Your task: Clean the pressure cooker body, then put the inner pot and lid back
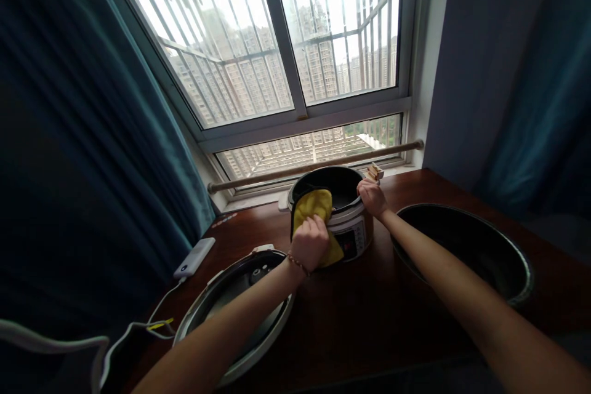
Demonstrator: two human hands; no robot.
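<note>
An electric pressure cooker point(364, 228) with a white body and a dark control panel stands without its lid on the brown table, its dark inside facing up. My left hand point(310, 240) is closed on a yellow cloth point(314, 204), pressed against the cooker's front left rim; the cloth hangs down over the outside. At the far right side of the rim, my right hand point(372, 196) grips the cooker's edge beside a pale bracket point(375, 171). The fingertips of that hand are partly hidden.
Left of the cooker lies its round lid point(281, 326), underside up, partly behind my left forearm. A black inner pot point(521, 271) sits at the right, partly behind my right forearm. A white power bank point(197, 257) with a cable lies by the blue curtain point(152, 135). A barred window rises behind.
</note>
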